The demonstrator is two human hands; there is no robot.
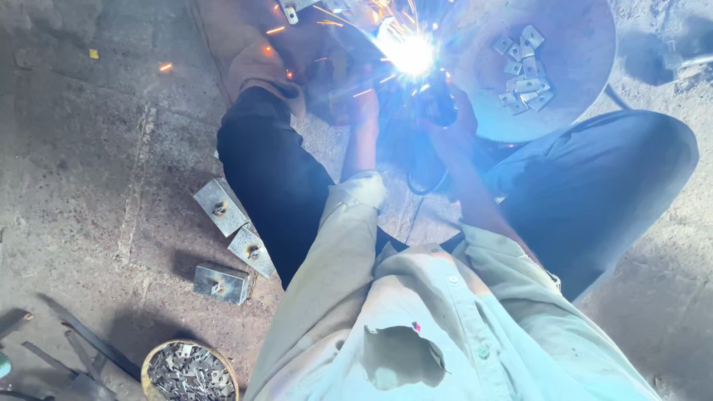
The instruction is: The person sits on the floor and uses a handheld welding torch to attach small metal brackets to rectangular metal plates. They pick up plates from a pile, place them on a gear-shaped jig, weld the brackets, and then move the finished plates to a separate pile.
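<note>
A blinding white welding arc (410, 53) throws orange sparks at the top centre. My right hand (451, 117) grips a dark welding electrode holder (440, 104) just below the arc. A black cable (425, 186) loops down from it. My left hand (362, 104) sits to the left of the arc, close to the workpiece; glare hides what its fingers touch. I sit on the floor with my legs in dark trousers spread to either side.
A round metal pan (587, 67) at the top right holds several small square plates (523, 70). Three welded metal brackets (232, 239) lie on the concrete floor at the left. A bowl of small metal pieces (190, 370) and flat metal strips (82, 349) sit at the bottom left.
</note>
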